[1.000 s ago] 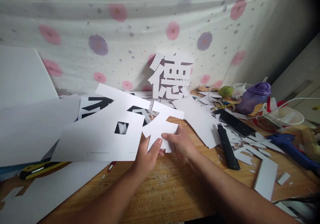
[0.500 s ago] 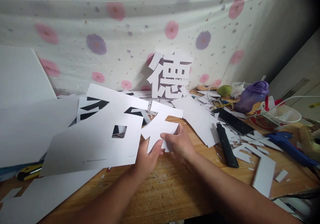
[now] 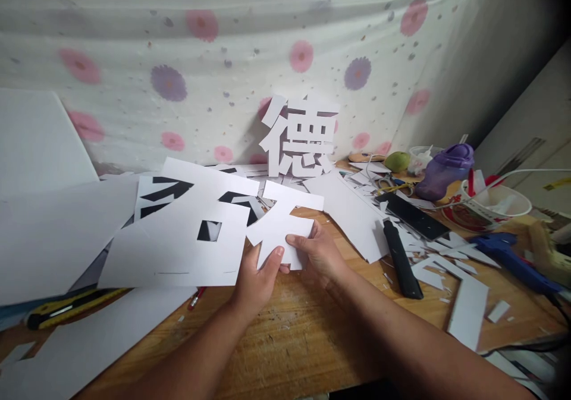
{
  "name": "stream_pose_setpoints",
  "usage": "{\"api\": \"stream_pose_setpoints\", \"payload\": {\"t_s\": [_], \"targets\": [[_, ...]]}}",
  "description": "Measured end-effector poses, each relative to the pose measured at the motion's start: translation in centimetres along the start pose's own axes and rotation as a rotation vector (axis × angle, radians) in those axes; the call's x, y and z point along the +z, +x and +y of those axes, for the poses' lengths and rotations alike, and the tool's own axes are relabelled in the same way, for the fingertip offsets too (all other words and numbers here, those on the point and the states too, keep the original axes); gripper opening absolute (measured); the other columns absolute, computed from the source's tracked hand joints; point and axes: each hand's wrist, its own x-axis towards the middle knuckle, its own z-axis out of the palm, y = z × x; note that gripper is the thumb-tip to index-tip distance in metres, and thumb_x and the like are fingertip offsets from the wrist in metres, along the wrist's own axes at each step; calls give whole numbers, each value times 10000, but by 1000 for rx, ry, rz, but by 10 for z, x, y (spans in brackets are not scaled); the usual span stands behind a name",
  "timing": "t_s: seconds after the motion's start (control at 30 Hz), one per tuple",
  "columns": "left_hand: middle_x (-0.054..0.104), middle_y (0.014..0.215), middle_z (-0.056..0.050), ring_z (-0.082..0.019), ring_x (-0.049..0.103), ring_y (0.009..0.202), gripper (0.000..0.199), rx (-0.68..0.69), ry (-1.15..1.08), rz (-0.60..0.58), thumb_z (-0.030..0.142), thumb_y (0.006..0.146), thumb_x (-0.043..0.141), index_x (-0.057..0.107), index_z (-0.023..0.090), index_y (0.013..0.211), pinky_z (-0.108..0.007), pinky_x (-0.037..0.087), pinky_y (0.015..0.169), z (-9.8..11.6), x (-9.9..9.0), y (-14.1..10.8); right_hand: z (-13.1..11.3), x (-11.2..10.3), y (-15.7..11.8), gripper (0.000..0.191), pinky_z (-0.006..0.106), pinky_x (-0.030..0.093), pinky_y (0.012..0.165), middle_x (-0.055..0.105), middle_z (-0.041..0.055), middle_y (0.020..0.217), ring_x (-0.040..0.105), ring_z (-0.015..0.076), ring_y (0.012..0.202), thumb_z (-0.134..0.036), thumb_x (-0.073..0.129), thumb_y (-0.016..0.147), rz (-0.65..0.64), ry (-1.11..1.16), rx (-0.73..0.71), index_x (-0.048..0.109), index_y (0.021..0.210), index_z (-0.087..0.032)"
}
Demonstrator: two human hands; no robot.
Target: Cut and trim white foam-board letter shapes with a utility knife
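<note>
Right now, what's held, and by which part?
A white cutout: left hand at its lower edge, right hand at its lower right corner. Unclear whether left also holds the holed sheet.

Near-left corner of holed white sheet [image 3: 156,257], dipped half second ago, rose again. More of yellow cutter [image 3: 75,308] and red pencil [image 3: 196,299] came uncovered beyond its edge. Camera view swung slightly right.
</note>
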Motion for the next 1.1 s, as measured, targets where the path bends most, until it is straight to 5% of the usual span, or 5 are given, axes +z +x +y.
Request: {"api": "stream_pose_setpoints", "payload": {"t_s": [0.43, 0.67, 1.1], "targets": [[663, 658, -44, -183, 628, 555, 265, 49, 9, -20, 427, 786, 672, 635, 181, 694, -287, 554, 537, 1, 4, -3, 1, -1, -2, 345, 251, 454, 319, 638, -14, 704, 560, 150, 491, -176, 760, 601, 122, 46, 1, 544, 868, -218], [683, 616, -36, -190, 632, 525, 256, 54, 20, -21, 431, 816, 648, 661, 185, 746, -302, 545, 535, 0, 0, -1, -3, 1, -3, 327, 251, 445, 348, 618, -22, 665, 538, 137, 475, -266, 790, 638, 42, 30, 0, 550, 854, -219], [715, 701, -63, -181, 632, 550, 316, 104, 47, -5, 433, 813, 641, 642, 191, 611, -303, 555, 561, 7, 3, -6, -4, 2, -6, 403, 252, 434, 324, 607, -33, 722, 557, 136, 462, -267, 782, 642, 105, -61, -65, 470, 894, -242]]}}
